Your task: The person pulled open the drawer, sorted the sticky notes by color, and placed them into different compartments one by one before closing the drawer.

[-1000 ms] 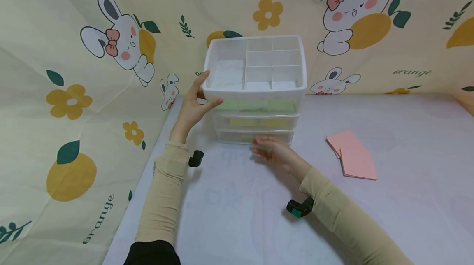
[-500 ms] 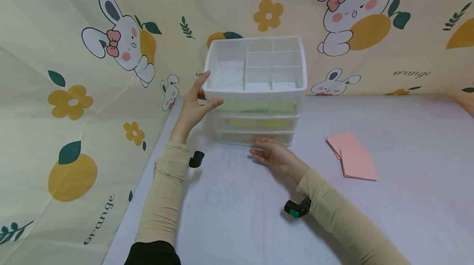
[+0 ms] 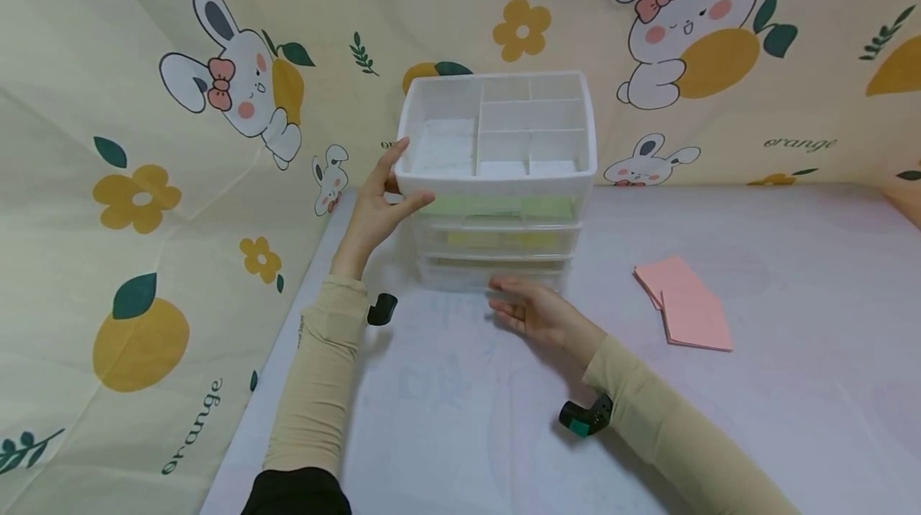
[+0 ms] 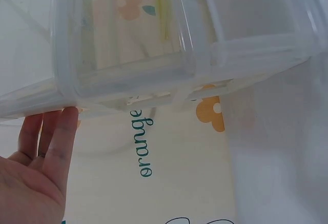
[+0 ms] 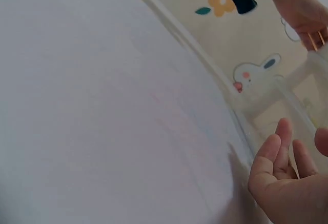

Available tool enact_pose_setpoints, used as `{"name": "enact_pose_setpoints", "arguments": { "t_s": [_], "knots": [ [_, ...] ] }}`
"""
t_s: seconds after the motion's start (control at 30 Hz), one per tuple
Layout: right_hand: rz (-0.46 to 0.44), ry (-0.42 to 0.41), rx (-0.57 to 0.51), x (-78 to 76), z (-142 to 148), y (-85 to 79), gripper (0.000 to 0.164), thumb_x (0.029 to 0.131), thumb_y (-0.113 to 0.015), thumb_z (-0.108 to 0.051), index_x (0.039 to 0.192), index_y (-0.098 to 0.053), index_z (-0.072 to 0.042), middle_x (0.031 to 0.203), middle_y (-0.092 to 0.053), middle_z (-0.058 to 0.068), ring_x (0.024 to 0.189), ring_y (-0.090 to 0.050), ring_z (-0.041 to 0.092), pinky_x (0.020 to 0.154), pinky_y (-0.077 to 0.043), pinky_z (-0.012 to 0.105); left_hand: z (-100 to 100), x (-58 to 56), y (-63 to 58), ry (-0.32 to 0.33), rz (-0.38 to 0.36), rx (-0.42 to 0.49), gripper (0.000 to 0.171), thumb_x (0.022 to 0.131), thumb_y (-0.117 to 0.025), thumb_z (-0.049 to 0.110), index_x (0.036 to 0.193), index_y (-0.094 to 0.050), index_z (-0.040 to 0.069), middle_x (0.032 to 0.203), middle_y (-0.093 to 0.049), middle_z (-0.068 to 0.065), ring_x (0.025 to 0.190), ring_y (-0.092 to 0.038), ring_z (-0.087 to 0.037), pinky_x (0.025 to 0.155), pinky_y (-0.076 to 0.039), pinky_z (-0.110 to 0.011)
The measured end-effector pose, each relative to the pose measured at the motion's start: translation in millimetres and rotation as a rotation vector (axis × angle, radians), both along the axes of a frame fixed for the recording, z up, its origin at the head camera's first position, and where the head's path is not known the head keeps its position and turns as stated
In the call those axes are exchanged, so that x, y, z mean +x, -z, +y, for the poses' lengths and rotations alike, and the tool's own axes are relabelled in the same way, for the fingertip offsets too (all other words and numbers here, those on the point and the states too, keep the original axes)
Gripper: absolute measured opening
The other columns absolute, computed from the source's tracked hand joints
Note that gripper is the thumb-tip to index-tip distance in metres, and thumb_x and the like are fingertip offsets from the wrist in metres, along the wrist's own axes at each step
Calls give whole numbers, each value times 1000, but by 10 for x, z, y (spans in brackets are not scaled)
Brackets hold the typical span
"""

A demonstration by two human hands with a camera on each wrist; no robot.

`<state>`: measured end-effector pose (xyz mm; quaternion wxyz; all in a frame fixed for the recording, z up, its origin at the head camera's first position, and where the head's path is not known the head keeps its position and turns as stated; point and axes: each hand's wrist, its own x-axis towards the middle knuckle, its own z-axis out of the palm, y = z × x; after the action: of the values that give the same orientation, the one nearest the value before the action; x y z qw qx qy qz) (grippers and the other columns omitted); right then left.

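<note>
A white drawer unit (image 3: 495, 181) with a compartmented top tray and three clear drawers stands at the back. My left hand (image 3: 374, 215) presses its left front corner, thumb at the front and fingers along the side. In the left wrist view, straight fingers (image 4: 60, 137) touch the clear plastic. The bottom drawer (image 3: 456, 277) is pulled slightly out. My right hand (image 3: 543, 311) is at its front, fingers curled against the front edge; the exact contact is partly hidden. Green shows in the upper drawer (image 3: 496, 209), yellow in the middle drawer (image 3: 504, 240).
Pink paper cards (image 3: 694, 315) lie in a loose stack on the white table (image 3: 446, 411), to the right of the unit. A rabbit-and-orange patterned cloth (image 3: 216, 259) hangs behind and along the left side.
The bottom drawer has slid a little toward me, with my right hand moving back along with it. My left hand stays on the unit's corner.
</note>
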<state>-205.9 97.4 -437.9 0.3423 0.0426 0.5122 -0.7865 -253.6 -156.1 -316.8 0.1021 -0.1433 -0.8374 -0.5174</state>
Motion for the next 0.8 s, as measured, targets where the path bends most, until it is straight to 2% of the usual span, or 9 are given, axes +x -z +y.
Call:
{"name": "enact_pose_setpoints", "arguments": {
  "t_s": [0.27,0.53,0.8],
  "knots": [
    [-39,-43,-40,190,71,-8,42,100,-41,-20,139,-34,-6,136,-43,2,93,-61,7,83,-48,21,4,-9,-3,4,-2,-8,78,81,-72,20,145,-29,33,94,-55,-15,86,-52,-17,72,-46,-23],
    [-43,-107,-54,371,130,-36,46,100,-43,-21,142,-32,-5,138,-42,5,93,-61,7,83,-48,20,0,-2,0,4,-4,-10,78,81,-72,20,145,-29,32,92,-54,-12,85,-51,-17,72,-46,-23],
    [-23,-114,-50,499,147,-30,48,99,-46,-21,141,-33,-4,137,-44,5,93,-61,7,84,-48,21,-2,-5,-1,0,6,-9,77,81,-72,19,145,-30,32,88,-53,-10,84,-51,-16,72,-46,-24]
  ]
}}
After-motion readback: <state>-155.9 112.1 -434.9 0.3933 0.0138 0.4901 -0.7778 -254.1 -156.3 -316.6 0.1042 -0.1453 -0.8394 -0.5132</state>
